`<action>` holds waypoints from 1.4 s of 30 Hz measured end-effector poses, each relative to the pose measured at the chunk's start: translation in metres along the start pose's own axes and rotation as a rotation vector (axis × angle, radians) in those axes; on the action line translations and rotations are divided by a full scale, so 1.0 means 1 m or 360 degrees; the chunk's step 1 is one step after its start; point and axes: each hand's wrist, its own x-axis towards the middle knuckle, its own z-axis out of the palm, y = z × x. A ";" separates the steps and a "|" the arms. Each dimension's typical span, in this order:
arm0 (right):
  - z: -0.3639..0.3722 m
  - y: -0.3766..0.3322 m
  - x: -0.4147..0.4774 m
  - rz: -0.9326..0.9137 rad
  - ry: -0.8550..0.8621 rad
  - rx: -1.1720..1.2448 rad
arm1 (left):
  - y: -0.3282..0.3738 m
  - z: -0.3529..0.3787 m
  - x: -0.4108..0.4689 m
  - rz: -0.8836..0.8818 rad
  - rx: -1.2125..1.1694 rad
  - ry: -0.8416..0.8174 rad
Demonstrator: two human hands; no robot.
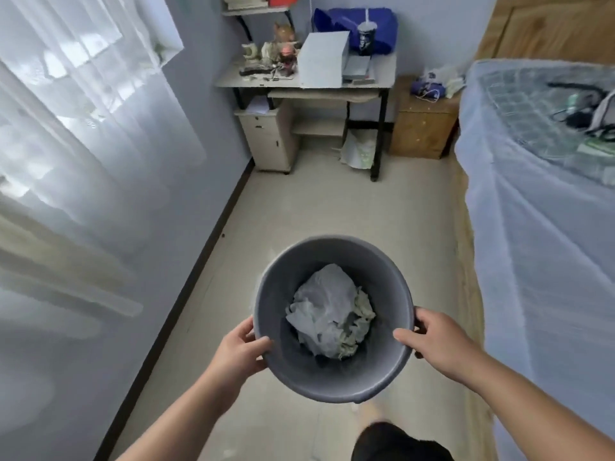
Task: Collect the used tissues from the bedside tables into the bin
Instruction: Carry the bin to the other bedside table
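- The bin (386, 281) is a round, smooth grey plastic tub with a rolled rim. It is held off the floor (332, 201) in front of the person.
- Its mouth faces up toward the camera, and its axis runs from the mouth down to the base. The opening is circular, so it has no long side.
- Inside the bin lies a heap of crumpled tissues (327, 311), soft and creased. Most are white, and a yellowish wad sits on the right of the heap.
- The left hand (241, 352) grips the bin's left rim, with the thumb hooked over the inside and the fingers curled round the outside.
- The right hand (436, 341) grips the right rim the same way, thumb inside and fingers wrapped under the edge.
- Far beyond the bin stands a desk (379, 74) with a pale flat top and black metal legs. It carries a white rectangular box (322, 59) and a dark cup (366, 38) with a lid and a straw. The cup's pale print is too blurred to read.
- Beyond the bin and to its right, beside the desk, is a boxy wooden bedside table (422, 128). Crumpled blue and white things (436, 84) lie on top of it.
- To the right of the bin is a bed (532, 227) draped in sheer netting.
- To the left of the bin hangs a thin white curtain (66, 128).
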 end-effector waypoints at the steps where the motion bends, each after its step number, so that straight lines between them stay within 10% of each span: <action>1: -0.011 0.004 0.013 0.0042 0.0039 0.0031 | 0.014 0.012 0.024 -0.0013 0.0036 -0.0042; 42: -0.429 -0.068 0.538 0.0558 0.0601 0.0359 | 0.485 0.337 0.671 -0.0055 0.0548 -0.0821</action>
